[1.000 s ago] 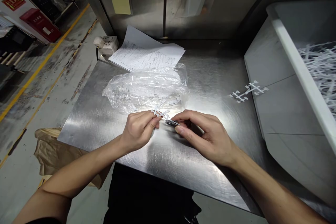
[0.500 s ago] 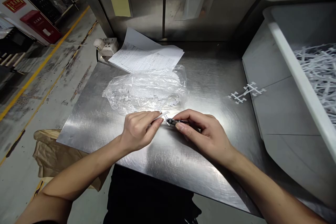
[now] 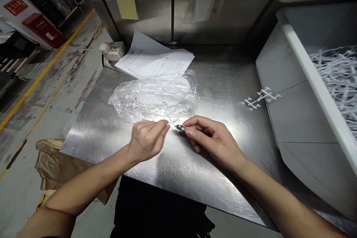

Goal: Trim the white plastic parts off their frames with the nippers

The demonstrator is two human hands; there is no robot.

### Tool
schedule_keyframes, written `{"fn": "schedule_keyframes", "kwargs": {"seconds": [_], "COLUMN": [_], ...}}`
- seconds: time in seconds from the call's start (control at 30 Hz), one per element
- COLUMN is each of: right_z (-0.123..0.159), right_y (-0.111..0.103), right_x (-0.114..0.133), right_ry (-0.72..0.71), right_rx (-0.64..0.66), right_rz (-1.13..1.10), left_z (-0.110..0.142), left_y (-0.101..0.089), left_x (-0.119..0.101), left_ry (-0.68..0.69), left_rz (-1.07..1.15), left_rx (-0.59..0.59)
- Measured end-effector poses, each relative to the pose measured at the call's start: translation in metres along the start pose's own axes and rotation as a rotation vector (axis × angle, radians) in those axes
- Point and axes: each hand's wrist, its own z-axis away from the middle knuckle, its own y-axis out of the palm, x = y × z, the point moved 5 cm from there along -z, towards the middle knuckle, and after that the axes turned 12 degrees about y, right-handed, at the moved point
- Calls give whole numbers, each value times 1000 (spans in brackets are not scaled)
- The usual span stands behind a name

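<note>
Between the thumb and fingers of my left hand is a branched white plastic sprue, partly covered by the fingertips. My right hand pinches a small metal nail clipper, its jaws at the right end of the sprue. Whether the jaws have closed on the plastic is too small to tell. Just behind both hands lies a clear plastic bag with small white pieces in it. Another white sprue rests to the right, beside the grey bin.
A large grey bin full of white plastic sprues stands at the right of the metal table. Printed sheets and a power socket are at the back. Brown paper is below the left edge.
The sprue has been turned in my left fingers and now shows edge-on. The nail clipper has shifted and turned slightly at its end. The view has moved a little.
</note>
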Motion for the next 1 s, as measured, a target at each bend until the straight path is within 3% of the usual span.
{"fn": "schedule_keyframes", "kwargs": {"seconds": [1.0], "right_z": [0], "right_y": [9], "right_x": [-7], "right_ry": [78], "right_rx": [-65], "right_rz": [-69], "left_z": [1], "left_y": [5], "left_x": [4], "left_ry": [-84], "left_rz": [54], "left_rx": [95]}}
